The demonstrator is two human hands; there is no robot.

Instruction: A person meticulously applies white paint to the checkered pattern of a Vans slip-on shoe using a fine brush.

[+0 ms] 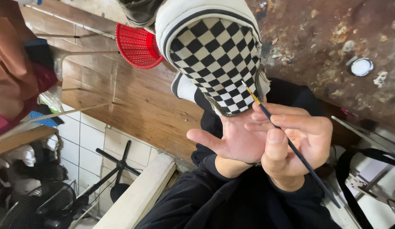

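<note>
Two bare hands are seen at work on a checkered slip-on shoe (214, 55), which is held up close to the camera. The left hand (229, 142) is spread wide behind the shoe's heel end, its fingers splayed and its palm pressed against the shoe to prop it. A fine paintbrush (291, 146) with a dark handle is pinched between thumb and fingers of the right hand (297, 146), and its tip is laid on the shoe's black-and-white upper near the collar. Black sleeves are worn on both arms. A red plastic basket (138, 44) is seen beyond the shoe on a wooden surface, and a small round white lid (361, 66) lies on a rusty, stained surface to the right. A black fan (40, 208) stands at lower left beside white tiles.
</note>
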